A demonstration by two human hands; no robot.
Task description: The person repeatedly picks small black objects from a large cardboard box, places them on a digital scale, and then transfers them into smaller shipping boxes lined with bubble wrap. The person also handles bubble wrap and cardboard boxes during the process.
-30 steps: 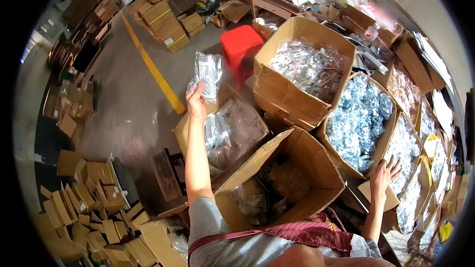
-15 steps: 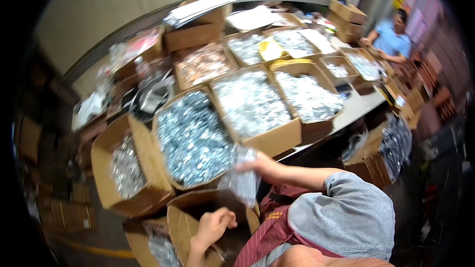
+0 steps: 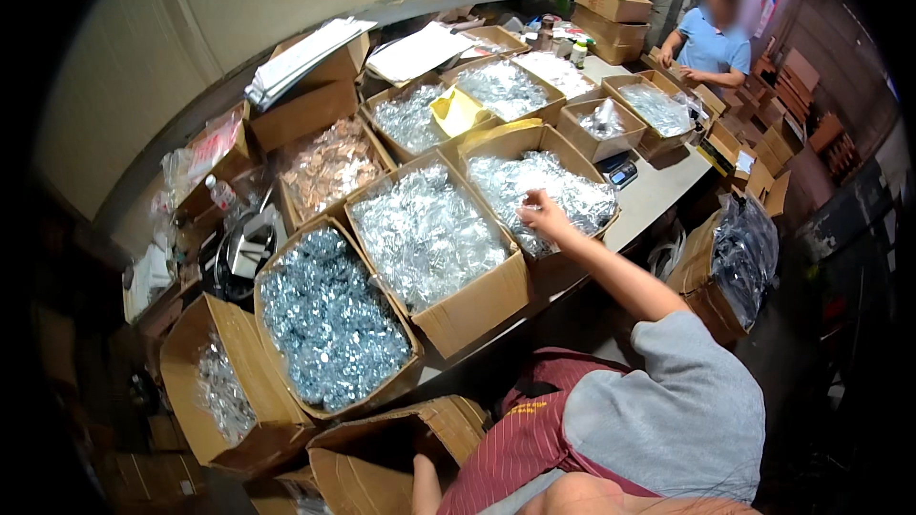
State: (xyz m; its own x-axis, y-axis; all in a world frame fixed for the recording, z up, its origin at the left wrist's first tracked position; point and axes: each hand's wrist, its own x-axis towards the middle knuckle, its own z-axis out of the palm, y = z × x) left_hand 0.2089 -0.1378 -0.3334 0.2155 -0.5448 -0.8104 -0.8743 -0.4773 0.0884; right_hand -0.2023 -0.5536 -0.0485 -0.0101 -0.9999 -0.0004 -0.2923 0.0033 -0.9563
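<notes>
My right hand [image 3: 546, 216] reaches over an open cardboard box [image 3: 547, 267] on the table, its bent fingers apart at the heap of small clear packets with silvery pieces [image 3: 582, 186]. No held item shows in it. At the lower edge, my left forearm [image 3: 426, 491] leans into a large open carton [image 3: 358, 482]. That hand's fingers are hidden, so what it touches cannot be seen. Between my arms are a box of clear silver packets [image 3: 425, 234] and a box of bluish metallic packets [image 3: 329, 324].
Farther back stand a box of copper-coloured packets [image 3: 329, 167], a yellow scoop-like piece [image 3: 458, 112] and stacked papers [image 3: 310, 62]. A small digital scale [image 3: 622, 174] lies on the table [image 3: 668, 195]. Across it works a person in blue [image 3: 714, 43]. A bag-lined carton [image 3: 711, 272] is at right.
My right hand has moved away from me to the silver packets; the clear plastic bag it held is no longer in it. My left hand has gone down into the carton. The view has shifted.
</notes>
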